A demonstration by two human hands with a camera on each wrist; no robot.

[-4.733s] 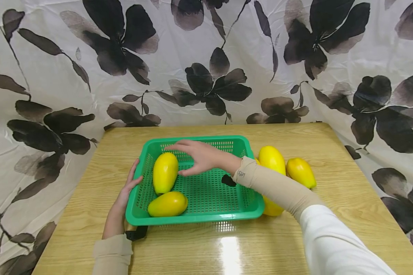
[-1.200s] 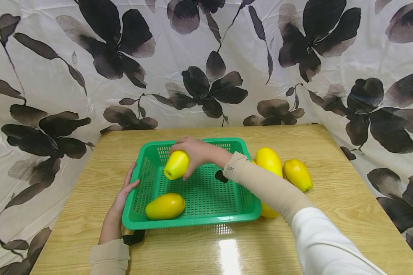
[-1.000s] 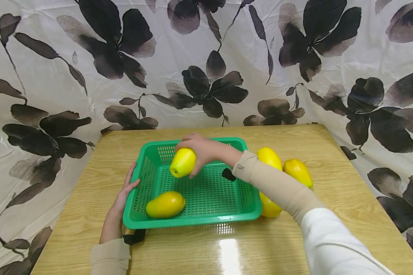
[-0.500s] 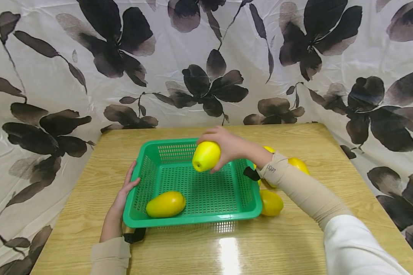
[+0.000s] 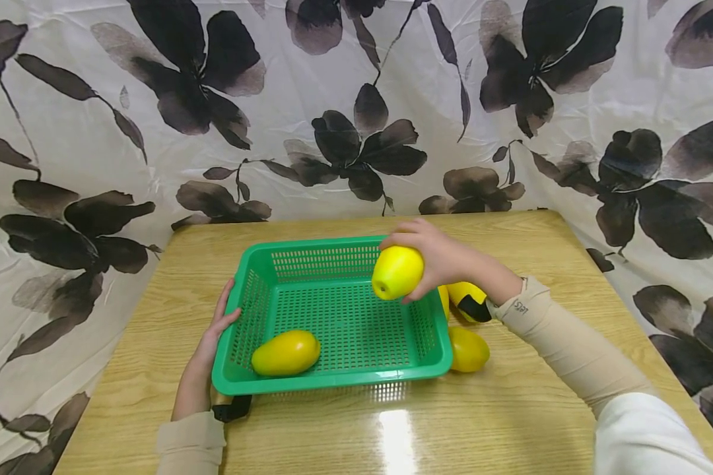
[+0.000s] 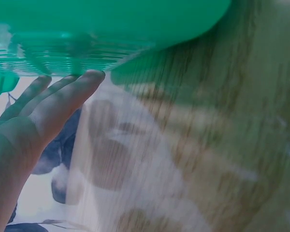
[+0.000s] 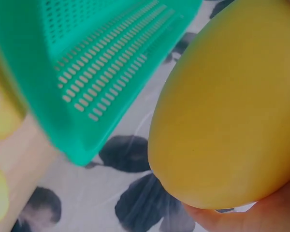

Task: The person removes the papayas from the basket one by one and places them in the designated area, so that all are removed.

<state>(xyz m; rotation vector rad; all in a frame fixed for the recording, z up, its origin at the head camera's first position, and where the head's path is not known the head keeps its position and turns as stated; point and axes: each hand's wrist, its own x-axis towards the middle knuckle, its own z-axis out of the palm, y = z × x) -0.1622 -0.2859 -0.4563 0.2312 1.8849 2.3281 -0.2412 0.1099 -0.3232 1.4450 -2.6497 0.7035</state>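
Note:
My right hand (image 5: 436, 254) grips a yellow papaya (image 5: 397, 272) over the right part of the green basket (image 5: 333, 380), its blunt stem end pointing toward me. Close up in the right wrist view, the papaya's (image 7: 227, 111) smooth side fills much of the picture, with fingers at its lower edge. My left hand (image 5: 212, 333) rests against the basket's left side. Its fingers (image 6: 70, 99) reach out straight to the basket wall in the left wrist view. Another papaya (image 5: 286, 353) lies in the basket's front left corner.
Several more papayas sit on the wooden table (image 5: 309, 435) right of the basket, one (image 5: 469, 349) beside its front right corner, others partly hidden by my right wrist. A floral cloth (image 5: 356, 66) hangs behind the table.
My right hand reached into the basket, took the papaya from its left side, lifted it and carried it to the right. The left hand has stayed at the basket's side.

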